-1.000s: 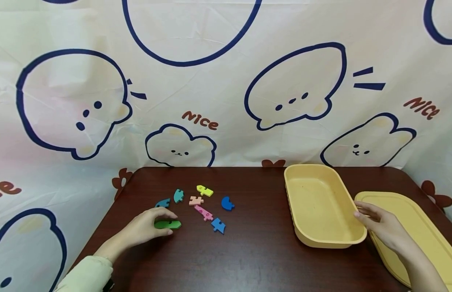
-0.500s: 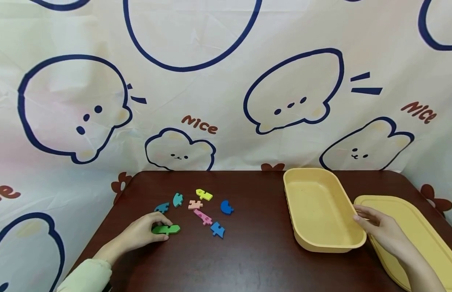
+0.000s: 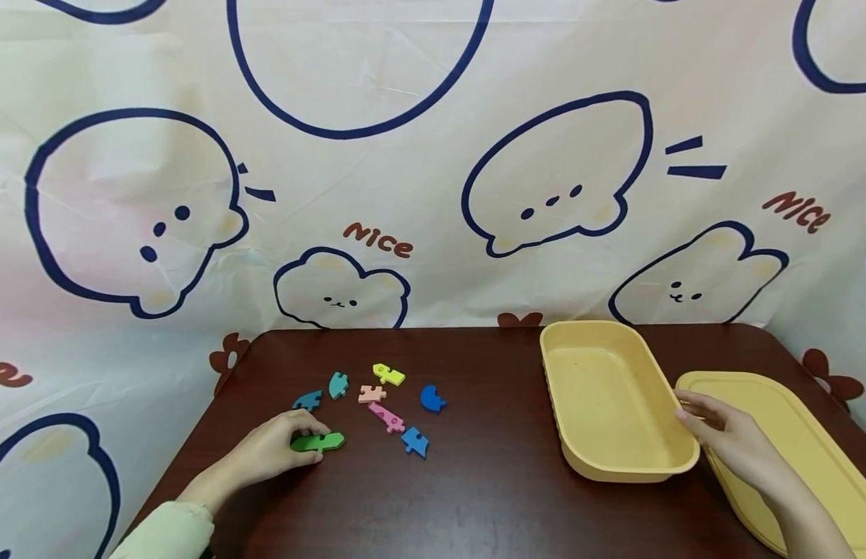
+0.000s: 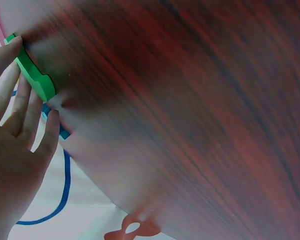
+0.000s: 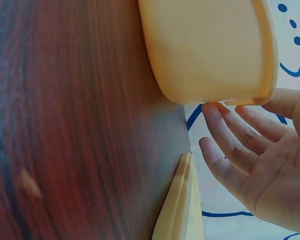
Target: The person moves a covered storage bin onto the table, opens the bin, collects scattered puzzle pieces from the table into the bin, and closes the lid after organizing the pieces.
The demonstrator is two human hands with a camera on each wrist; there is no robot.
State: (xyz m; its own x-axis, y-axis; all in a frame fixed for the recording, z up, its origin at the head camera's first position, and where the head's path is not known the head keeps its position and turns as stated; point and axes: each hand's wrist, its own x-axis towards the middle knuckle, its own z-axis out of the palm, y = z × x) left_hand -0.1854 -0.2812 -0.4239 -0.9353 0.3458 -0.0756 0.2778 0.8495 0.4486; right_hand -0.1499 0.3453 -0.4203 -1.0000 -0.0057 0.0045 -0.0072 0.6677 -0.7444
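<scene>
My left hand [image 3: 275, 446] pinches a green puzzle piece [image 3: 329, 442] between thumb and fingers at the left of the table. In the left wrist view the thumb is at one long side of the green piece [image 4: 36, 75] and fingers lie along the other. My right hand [image 3: 736, 439] grips the right rim of a yellow plastic box [image 3: 614, 404]. The right wrist view has its thumb over the rim and fingertips [image 5: 210, 107] against the box's outer wall. Nothing lies inside the box.
Beyond the left hand lie teal [image 3: 338, 385], dark teal [image 3: 307, 400], peach [image 3: 372, 394], yellow [image 3: 389, 374], pink [image 3: 387, 418] and blue [image 3: 415, 441] puzzle pieces, plus a rounded blue piece [image 3: 431, 398]. A yellow lid [image 3: 775, 435] lies under the right forearm. A printed cloth [image 3: 433, 194] hangs behind.
My left thumb and fingers have come together on the green puzzle piece, around which they stood wider a second ago. The head view has tilted slightly. The right hand stays on the box rim.
</scene>
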